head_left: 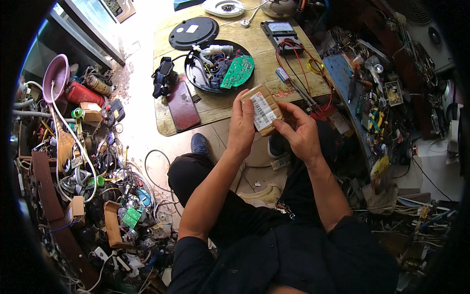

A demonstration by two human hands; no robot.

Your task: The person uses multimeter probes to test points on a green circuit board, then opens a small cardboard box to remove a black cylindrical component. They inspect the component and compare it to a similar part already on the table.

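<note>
Between both hands I hold a small brown parcel (264, 98) with a white barcode label on its upper face. It is tilted, just off the table's front edge. My left hand (241, 117) grips its left side, thumb on the face near the label. My right hand (299, 128) closes on its right side, thumb on the label's lower corner. Beyond the parcel, on the wooden table (223, 105), sits a round black appliance housing (196, 78), laid open with wires, a white motor-like part and a green circuit board (239, 71) inside.
Behind the housing lies a round black cover (194, 33). An analog multimeter (281, 34) with red and black leads stands at the right. A dark red phone-like slab (183, 107) lies at the table's left corner. Cluttered parts fill the floor at left; pliers (378, 120) lie on the right bench.
</note>
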